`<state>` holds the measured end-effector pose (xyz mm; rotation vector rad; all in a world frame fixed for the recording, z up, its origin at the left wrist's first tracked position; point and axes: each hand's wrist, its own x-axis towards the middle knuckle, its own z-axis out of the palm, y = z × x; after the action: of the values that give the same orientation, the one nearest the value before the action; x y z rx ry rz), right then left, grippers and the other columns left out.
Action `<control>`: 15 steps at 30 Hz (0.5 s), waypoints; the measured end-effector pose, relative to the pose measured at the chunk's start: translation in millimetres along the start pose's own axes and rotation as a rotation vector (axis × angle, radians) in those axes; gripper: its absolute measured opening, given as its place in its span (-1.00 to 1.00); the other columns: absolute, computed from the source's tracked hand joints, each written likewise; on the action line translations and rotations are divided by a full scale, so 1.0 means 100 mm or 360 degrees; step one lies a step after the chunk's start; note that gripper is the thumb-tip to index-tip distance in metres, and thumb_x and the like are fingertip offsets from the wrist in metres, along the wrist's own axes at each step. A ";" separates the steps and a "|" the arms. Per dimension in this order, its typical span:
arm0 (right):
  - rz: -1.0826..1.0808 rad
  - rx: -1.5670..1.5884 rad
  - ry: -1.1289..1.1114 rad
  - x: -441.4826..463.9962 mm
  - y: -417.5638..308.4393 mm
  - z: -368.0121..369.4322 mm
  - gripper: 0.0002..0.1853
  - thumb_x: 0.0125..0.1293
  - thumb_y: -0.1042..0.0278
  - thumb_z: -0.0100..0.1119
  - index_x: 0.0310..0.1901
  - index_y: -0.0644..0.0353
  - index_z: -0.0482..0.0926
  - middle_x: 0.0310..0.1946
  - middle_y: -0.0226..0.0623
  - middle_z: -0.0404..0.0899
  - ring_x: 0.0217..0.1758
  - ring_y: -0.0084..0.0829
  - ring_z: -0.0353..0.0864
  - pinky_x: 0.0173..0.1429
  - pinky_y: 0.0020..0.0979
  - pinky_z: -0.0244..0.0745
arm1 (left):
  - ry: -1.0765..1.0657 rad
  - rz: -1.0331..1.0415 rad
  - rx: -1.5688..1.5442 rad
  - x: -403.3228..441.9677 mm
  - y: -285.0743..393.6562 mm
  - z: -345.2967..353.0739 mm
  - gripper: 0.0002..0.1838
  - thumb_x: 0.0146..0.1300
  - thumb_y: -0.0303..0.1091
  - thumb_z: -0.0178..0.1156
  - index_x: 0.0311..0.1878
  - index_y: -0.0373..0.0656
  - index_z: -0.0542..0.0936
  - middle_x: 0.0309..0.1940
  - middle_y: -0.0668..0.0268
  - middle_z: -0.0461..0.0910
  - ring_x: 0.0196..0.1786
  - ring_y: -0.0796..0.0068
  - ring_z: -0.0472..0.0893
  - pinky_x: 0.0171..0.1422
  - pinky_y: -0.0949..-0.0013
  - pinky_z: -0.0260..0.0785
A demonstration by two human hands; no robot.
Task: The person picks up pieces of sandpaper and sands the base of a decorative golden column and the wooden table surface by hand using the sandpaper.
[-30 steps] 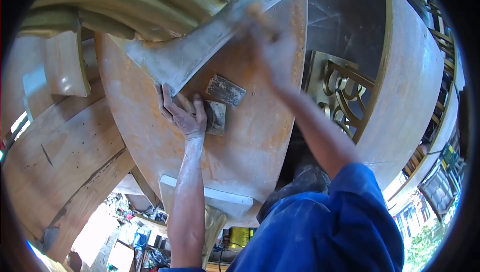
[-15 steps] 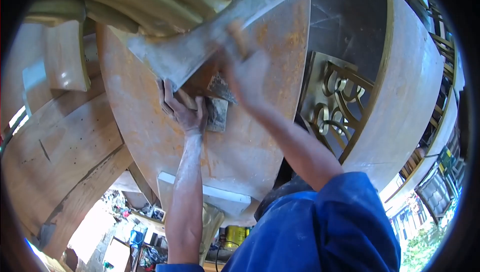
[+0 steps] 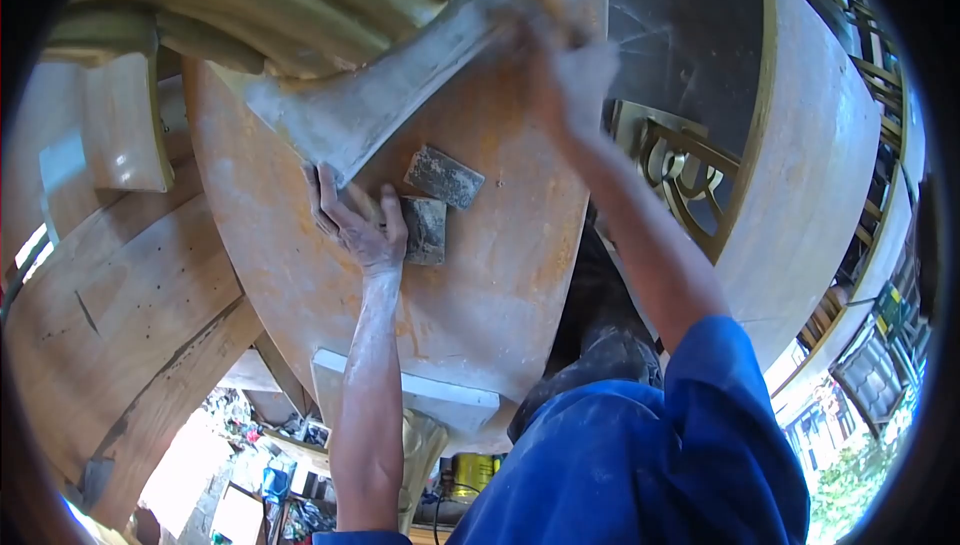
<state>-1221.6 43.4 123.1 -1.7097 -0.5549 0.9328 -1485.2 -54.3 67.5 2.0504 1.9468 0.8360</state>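
Observation:
My left hand grips the lower corner of a curved, whitish-grey primed wooden piece, fingers on the far side and thumb apart on the near side. Blurred by motion, my right hand is at the upper right end of the same piece. It holds a tan-orange pad, whose exact kind is smeared. Two worn, dark grey rectangular blocks lie close together beside my left hand on a broad, orange-stained board.
Gold fluted folds adjoin the piece at the top left. On the right stand a gold scrollwork frame and a large curved pale panel. A brown wooden panel is at left, and a white strip crosses the board's near end.
My right hand has swept up and right along the edge of the primed piece with the pad, uncovering the upper dark block. My left hand keeps its grip on the corner.

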 end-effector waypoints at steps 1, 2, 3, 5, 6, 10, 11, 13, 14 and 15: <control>-0.0015 0.0133 0.0132 0.06 0.10 0.05 -0.52 0.27 0.01 0.49 -0.04 0.33 0.81 -0.43 -0.23 0.74 -0.43 -0.43 0.58 -0.27 -0.37 0.50 | -0.0014 -0.0023 0.0012 -0.08 -0.02 -0.03 -0.11 0.25 -0.20 0.32 0.61 -0.23 0.20 0.64 -0.12 0.12 0.62 -0.12 0.20 0.66 0.02 0.01; -0.0025 0.0265 0.0274 0.09 0.22 0.07 -0.51 0.25 -0.02 0.50 -0.06 0.32 0.82 -0.43 -0.22 0.74 -0.42 -0.40 0.59 -0.23 -0.36 0.52 | -0.0042 -0.0034 0.0027 -0.15 -0.02 -0.09 -0.11 0.25 -0.20 0.32 0.61 -0.23 0.20 0.64 -0.12 0.12 0.62 -0.12 0.20 0.66 0.02 0.01; -0.0027 0.0270 0.0275 -0.11 0.29 0.16 -0.51 0.25 -0.02 0.50 -0.06 0.32 0.82 -0.43 -0.22 0.74 -0.42 -0.40 0.59 -0.23 -0.36 0.52 | -0.0047 -0.0025 0.0032 -0.14 -0.01 -0.10 -0.11 0.25 -0.21 0.32 0.61 -0.23 0.20 0.64 -0.12 0.13 0.62 -0.13 0.20 0.66 0.02 0.01; -0.0134 -0.0067 0.0013 -0.55 0.36 0.44 -0.53 0.25 -0.02 0.50 -0.12 0.32 0.83 -0.44 -0.23 0.74 -0.46 -0.40 0.57 -0.25 -0.40 0.53 | -0.0017 0.0026 0.0028 0.01 0.02 -0.02 -0.11 0.25 -0.21 0.32 0.61 -0.23 0.20 0.63 -0.13 0.13 0.62 -0.13 0.20 0.65 0.02 0.02; -0.0135 -0.0061 0.0029 -0.45 0.30 0.36 -0.53 0.25 -0.02 0.50 -0.12 0.32 0.83 -0.44 -0.23 0.74 -0.46 -0.40 0.57 -0.25 -0.40 0.53 | -0.0022 0.0042 0.0023 0.05 0.04 -0.02 -0.11 0.25 -0.21 0.32 0.61 -0.23 0.20 0.63 -0.13 0.13 0.62 -0.13 0.20 0.65 0.02 0.02; 0.0023 -0.0062 -0.0031 0.27 0.08 -0.17 -0.57 0.29 0.07 0.48 0.06 0.21 0.79 -0.18 -0.12 0.77 -0.12 -0.44 0.70 -0.11 -0.37 0.59 | -0.0026 -0.0027 0.0035 0.00 0.03 -0.02 -0.09 0.24 -0.22 0.33 0.62 -0.22 0.19 0.63 -0.13 0.13 0.62 -0.15 0.20 0.65 0.02 0.02; 0.0058 -0.0082 -0.0050 0.09 0.13 -0.11 -0.57 0.29 0.07 0.48 0.06 0.21 0.79 -0.18 -0.12 0.77 -0.12 -0.44 0.70 -0.11 -0.37 0.59 | -0.0051 -0.0059 0.0051 -0.12 0.01 -0.10 -0.09 0.24 -0.22 0.33 0.62 -0.22 0.19 0.63 -0.13 0.13 0.62 -0.15 0.20 0.65 0.02 0.02; -0.0099 -0.0097 0.0045 -0.39 0.14 0.23 -0.59 0.30 0.06 0.41 -0.05 0.26 0.81 -0.32 -0.16 0.76 -0.31 -0.38 0.62 -0.19 -0.32 0.55 | -0.0066 -0.0035 0.0033 -0.13 -0.01 -0.11 -0.11 0.25 -0.23 0.32 0.62 -0.22 0.19 0.63 -0.12 0.12 0.62 -0.16 0.18 0.67 0.00 0.01; -0.0204 -0.0091 0.0105 -0.55 0.15 0.40 -0.59 0.30 0.05 0.37 -0.11 0.29 0.82 -0.39 -0.19 0.76 -0.41 -0.36 0.58 -0.22 -0.29 0.53 | -0.0052 -0.0001 0.0012 -0.05 -0.01 -0.06 -0.11 0.26 -0.23 0.31 0.61 -0.22 0.18 0.63 -0.12 0.12 0.63 -0.16 0.18 0.68 -0.01 0.00; -0.0292 -0.0085 0.0162 -0.62 0.21 0.46 -0.58 0.30 0.04 0.34 -0.17 0.31 0.83 -0.46 -0.21 0.76 -0.51 -0.33 0.54 -0.26 -0.27 0.51 | -0.0051 0.0027 0.0002 0.01 0.00 -0.04 -0.12 0.27 -0.24 0.31 0.61 -0.22 0.18 0.63 -0.12 0.12 0.63 -0.17 0.17 0.69 -0.02 0.00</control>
<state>-1296.7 17.1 116.7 -1.7114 -0.6612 0.7023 -1487.3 -54.5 70.8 2.0706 1.9163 0.8005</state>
